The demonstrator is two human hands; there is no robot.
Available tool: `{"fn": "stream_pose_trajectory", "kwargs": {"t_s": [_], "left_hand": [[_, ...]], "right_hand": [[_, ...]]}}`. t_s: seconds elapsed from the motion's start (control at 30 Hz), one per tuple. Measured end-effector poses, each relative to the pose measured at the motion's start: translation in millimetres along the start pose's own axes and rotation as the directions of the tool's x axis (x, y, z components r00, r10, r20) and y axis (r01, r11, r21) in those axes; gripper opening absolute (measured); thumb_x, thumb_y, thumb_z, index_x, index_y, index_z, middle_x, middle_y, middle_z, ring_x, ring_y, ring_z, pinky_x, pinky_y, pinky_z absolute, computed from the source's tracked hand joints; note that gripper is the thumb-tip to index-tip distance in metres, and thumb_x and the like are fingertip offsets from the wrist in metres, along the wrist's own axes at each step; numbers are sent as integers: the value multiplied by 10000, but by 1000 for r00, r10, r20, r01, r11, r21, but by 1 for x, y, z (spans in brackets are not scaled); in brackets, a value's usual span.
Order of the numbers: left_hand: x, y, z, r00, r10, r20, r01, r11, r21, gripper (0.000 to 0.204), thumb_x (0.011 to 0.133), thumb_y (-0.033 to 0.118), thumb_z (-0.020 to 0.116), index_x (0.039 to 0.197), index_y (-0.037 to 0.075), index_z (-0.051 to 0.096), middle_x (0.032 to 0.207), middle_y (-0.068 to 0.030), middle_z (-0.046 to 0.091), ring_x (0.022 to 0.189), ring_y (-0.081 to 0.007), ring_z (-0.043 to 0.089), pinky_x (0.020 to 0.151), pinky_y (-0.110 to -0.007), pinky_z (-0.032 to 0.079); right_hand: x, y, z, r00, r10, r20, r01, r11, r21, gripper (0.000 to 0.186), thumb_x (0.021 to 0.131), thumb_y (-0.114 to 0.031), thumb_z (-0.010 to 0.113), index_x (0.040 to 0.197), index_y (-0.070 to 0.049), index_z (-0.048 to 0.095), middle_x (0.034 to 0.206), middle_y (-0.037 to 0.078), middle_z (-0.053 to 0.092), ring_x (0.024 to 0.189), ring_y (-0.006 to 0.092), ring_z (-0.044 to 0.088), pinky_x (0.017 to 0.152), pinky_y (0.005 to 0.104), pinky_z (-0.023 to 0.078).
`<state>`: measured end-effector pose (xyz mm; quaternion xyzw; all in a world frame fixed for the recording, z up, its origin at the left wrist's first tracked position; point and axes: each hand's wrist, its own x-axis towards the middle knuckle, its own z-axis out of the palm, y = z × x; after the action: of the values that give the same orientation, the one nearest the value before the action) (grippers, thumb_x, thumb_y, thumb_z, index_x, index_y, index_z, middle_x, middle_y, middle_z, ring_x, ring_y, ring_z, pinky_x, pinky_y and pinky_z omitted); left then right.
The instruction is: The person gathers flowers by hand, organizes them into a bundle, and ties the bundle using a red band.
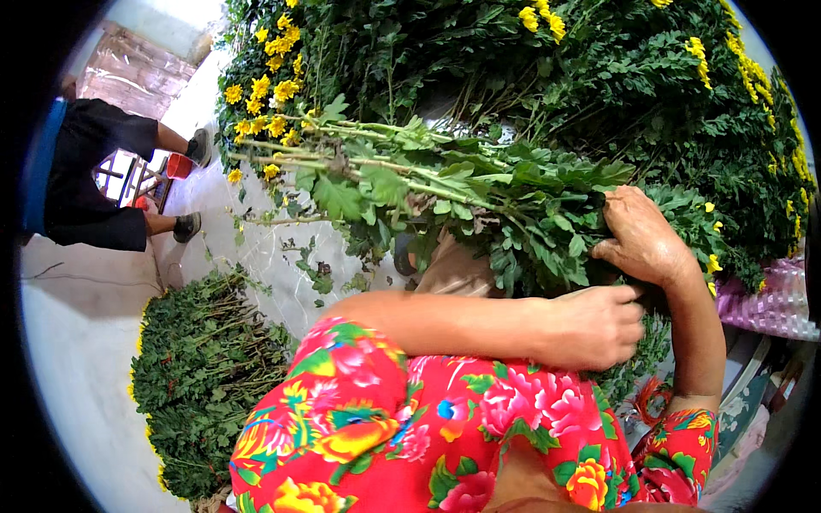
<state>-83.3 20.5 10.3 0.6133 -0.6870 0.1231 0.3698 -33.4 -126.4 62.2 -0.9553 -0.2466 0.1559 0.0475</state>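
Note:
A bunch of leafy yellow chrysanthemums (479, 184) lies across in front of me, its bare stem ends to the left and a few yellow heads at the right. My right hand (641, 232) is closed around the bunch near its flower end, the fingertips hidden in the leaves. Reaching across my body, my left hand (593, 327) sits just below, close to the bunch's near side. Its fingers are curled, and what they hold, if anything, cannot be made out.
Beyond the bunch rises a large pile of chrysanthemums (410, 60). Another stack (205, 385) lies on the floor at the left. Farther left a person in dark shorts (103, 171) stands near a red container (179, 166). Purple checked wrapping (770, 299) is at the right.

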Motion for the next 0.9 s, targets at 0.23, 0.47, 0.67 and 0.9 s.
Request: {"fn": "stream_pose_trajectory", "kwargs": {"t_s": [0.23,0.47,0.67,0.9], "left_hand": [[-5,-73,-94,842,-539,3,510,800,317,1164,580,458,867,1457,-27,275,1341,-245,463,1280,-443,428,1102,-542,295],[17,-52,-55,608,-683,404,510,726,460,1246,434,428,924,1409,-73,331,1417,-241,427,1352,-404,374,1135,-475,280],[26,-50,-41,641,-670,376,497,735,462,1106,427,336,929,1352,-18,437,1388,-227,455,1308,-411,414,1078,-465,344],[-13,-69,-24,617,-746,250,637,660,397,561,735,240,786,1198,-3,581,1159,-224,602,1070,-384,601,860,-444,503]], "right_hand": [[-17,2,29,949,-27,-315,41,999,36,473,609,-178,792,983,39,599,990,191,594,978,344,544,893,444,421],[-27,3,71,775,76,-627,-105,994,-9,279,833,-188,543,1050,-14,556,853,81,585,868,246,572,820,398,398],[-29,0,77,724,144,-675,-109,990,95,472,876,-212,513,1273,39,465,886,64,596,889,237,579,864,395,382],[-34,-20,73,592,256,-765,-275,956,107,490,767,-294,643,1140,24,633,1057,170,676,1073,328,599,1013,472,376]]}}
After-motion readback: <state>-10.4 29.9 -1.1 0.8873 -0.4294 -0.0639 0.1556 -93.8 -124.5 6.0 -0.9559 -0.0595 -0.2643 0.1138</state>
